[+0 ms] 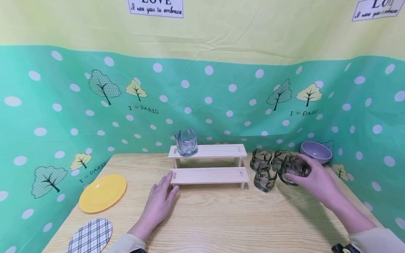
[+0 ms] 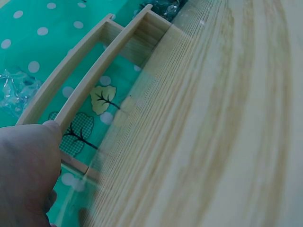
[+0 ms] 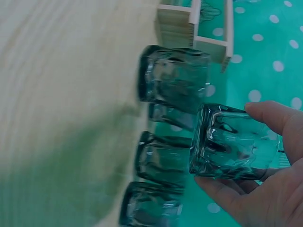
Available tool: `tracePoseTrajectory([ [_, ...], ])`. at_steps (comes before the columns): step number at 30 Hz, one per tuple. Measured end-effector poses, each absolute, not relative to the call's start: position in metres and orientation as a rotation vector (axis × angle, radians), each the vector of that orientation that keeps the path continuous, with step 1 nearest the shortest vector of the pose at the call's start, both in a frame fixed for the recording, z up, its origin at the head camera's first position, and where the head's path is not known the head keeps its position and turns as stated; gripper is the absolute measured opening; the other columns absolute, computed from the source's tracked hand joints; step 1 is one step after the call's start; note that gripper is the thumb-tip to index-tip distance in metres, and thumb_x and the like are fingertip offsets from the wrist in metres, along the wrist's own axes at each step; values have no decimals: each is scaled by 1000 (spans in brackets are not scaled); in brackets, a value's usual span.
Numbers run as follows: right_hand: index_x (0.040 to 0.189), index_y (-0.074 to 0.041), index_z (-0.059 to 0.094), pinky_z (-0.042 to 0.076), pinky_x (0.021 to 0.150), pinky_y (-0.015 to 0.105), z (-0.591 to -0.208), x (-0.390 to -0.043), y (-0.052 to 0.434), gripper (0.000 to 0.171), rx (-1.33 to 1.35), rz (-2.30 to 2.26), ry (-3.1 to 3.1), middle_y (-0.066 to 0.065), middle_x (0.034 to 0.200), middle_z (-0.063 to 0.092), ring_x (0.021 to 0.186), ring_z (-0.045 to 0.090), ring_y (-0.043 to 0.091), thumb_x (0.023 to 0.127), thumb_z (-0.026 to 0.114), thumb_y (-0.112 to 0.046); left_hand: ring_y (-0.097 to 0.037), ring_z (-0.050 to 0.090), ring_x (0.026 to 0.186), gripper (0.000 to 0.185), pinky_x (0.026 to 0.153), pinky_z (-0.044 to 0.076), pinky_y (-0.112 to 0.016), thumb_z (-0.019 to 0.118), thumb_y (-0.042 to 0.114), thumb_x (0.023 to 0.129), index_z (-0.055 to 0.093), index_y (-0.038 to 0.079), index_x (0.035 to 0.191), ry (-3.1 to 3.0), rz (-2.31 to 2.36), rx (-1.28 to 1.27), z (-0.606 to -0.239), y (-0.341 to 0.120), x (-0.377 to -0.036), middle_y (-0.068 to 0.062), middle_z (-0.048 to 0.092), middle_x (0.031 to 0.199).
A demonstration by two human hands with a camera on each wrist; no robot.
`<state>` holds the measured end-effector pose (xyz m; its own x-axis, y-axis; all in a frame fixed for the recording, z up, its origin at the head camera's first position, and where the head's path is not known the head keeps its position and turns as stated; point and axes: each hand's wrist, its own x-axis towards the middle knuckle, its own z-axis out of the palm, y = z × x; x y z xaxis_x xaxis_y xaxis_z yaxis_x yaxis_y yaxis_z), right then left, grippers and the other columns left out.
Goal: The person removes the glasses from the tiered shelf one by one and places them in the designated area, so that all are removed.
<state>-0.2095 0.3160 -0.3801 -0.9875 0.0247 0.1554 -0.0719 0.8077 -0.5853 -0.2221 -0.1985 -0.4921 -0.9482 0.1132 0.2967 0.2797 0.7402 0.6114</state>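
Note:
My right hand (image 1: 317, 181) grips a dark smoky glass tumbler (image 3: 236, 142) between thumb and fingers, raised off the table. Several matching tumblers stand close beside it, among them a front tumbler (image 1: 265, 178) and a back-left tumbler (image 1: 261, 160). My left hand (image 1: 158, 200) touches the left end of the lower step of a two-step wooden rack (image 1: 207, 175), its fingers extended. In the left wrist view, the same hand (image 2: 28, 170) lies at the rack's end. On the upper step, at the left, stands a light blue clear tumbler (image 1: 186, 142).
A purple bowl (image 1: 316, 151) sits at the back right, behind the right hand. At the left are a yellow plate (image 1: 102, 193) and a round plaid mat (image 1: 90, 236). A polka-dot cloth (image 1: 209, 91) hangs around the wooden table (image 1: 215, 218).

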Motion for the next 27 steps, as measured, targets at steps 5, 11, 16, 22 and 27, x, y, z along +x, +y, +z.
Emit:
tracePoseTrajectory([
  [5,169,10,25,34,109,87,-396,-212,321,114,49,916,-2848,49,161,32,140,36,74,94,89,-46,-48,35,160,68,132,12,-71,61,29,116,34,4,173,-2707,-1010,-304,-493,-197,-223,-26,44,169],
  [11,168,10,27,32,110,88,-411,-217,323,110,75,895,-2856,52,160,29,140,34,75,94,91,-39,-47,34,160,69,132,11,-71,60,30,116,33,5,173,-2718,-1012,-297,-493,-198,-223,-26,43,170],
  [16,166,12,28,32,111,87,-420,-221,323,108,94,917,-2852,52,159,30,139,35,74,93,92,-35,-48,34,160,68,132,11,-71,60,30,116,33,5,173,-2713,-1014,-292,-493,-198,-223,-26,43,170],
  [22,165,14,30,33,111,86,-429,-224,322,106,105,917,-2850,52,156,32,138,37,73,93,92,-32,-48,34,160,68,131,12,-71,60,31,116,34,5,173,-2709,-1008,-294,-493,-198,-222,-26,43,169],
  [27,165,13,29,34,110,87,-433,-225,324,105,89,916,-2857,52,157,29,138,36,74,94,91,-33,-47,33,161,68,132,11,-71,60,31,116,32,6,174,-2717,-1013,-294,-492,-198,-222,-25,44,170],
])
